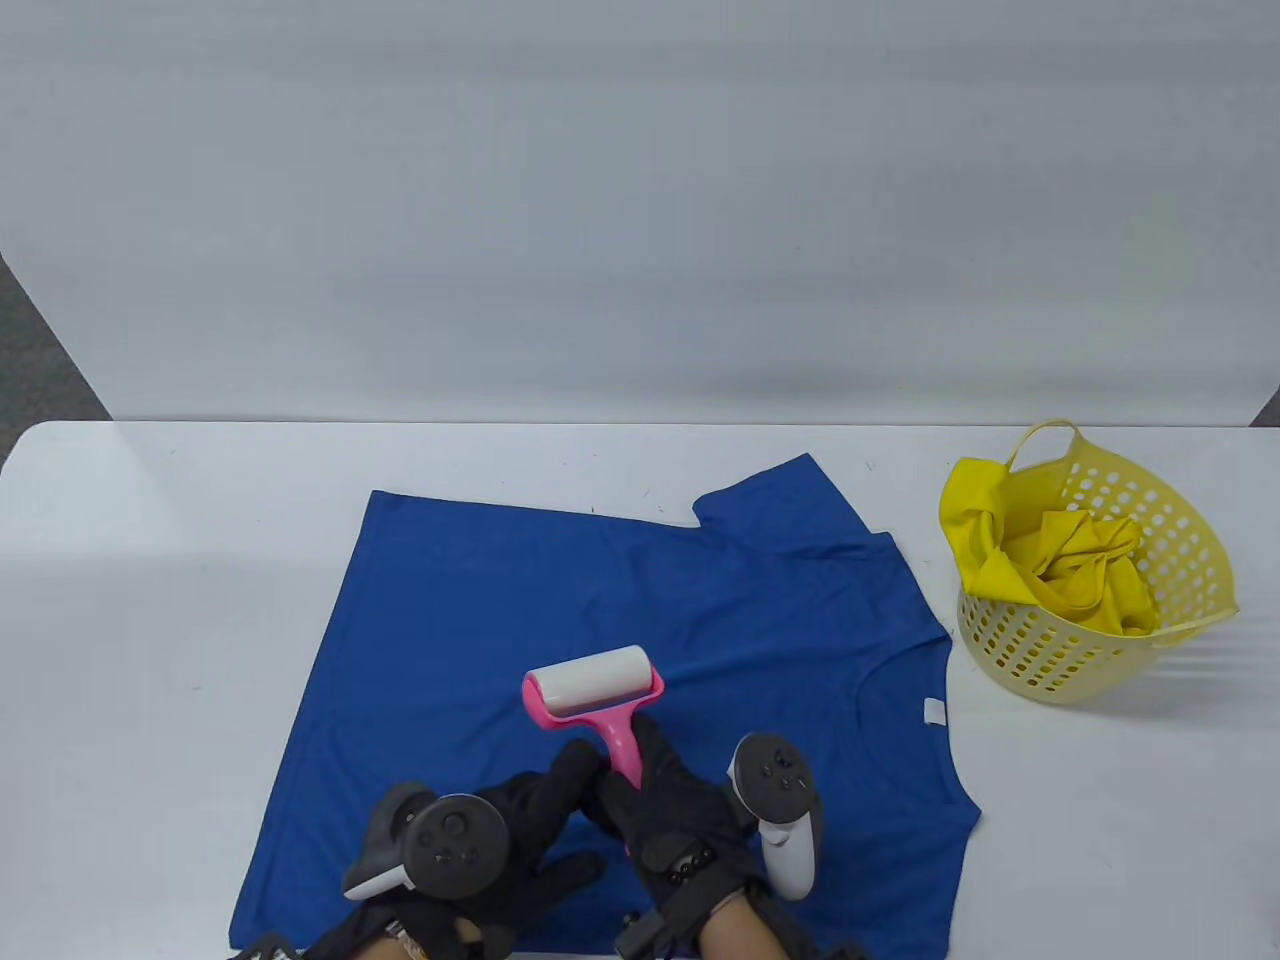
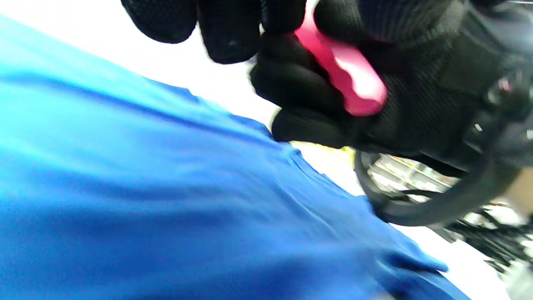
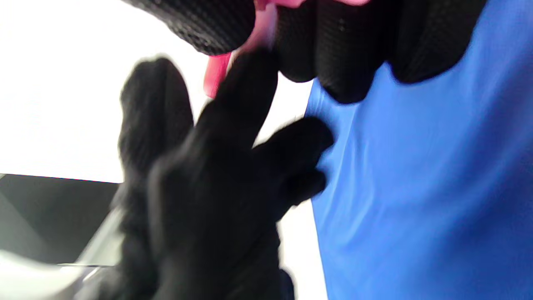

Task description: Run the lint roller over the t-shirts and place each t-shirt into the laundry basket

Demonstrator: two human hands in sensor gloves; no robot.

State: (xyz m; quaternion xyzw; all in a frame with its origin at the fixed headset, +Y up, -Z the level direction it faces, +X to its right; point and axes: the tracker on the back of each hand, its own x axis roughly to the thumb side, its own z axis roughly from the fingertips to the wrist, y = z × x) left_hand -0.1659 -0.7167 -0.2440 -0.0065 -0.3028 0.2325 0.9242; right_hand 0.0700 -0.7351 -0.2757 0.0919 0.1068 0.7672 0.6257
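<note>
**Now rolling: pink roller on the blue shirt, one yellow shirt already binned**

Table view. A blue t-shirt (image 1: 620,690) lies spread flat on the white worktop (image 1: 150,600), which gives the lint roller (image 1: 597,690) an even surface to run over. The right hand (image 1: 670,810) has its fingers curled round the pink handle, with the white roll resting on the cloth near the shirt's middle. The left hand (image 1: 520,830) lies with fingers extended just beside the handle, its fingertips close to the right hand's; it probably steadies the fabric so it does not drag with the roll. To the right, apart from the shirt, stands the yellow laundry basket (image 1: 1190,560) with a yellow t-shirt (image 1: 1070,580) bundled inside, partly draped over its rim. Judging by that, one garment is finished and this one is mid-clean.

Left wrist view. Blurred. The right hand (image 2: 333,91) is wrapped round the pink handle end, above the blue cloth. The left hand's own fingertips (image 2: 225,29) hang from the top edge, holding nothing that I can see.

Right wrist view. Also blurred. The left hand (image 3: 208,187) is splayed open, fingers straight, one fingertip seeming to meet the pink handle (image 3: 216,71), others at the edge of the blue shirt.
</note>
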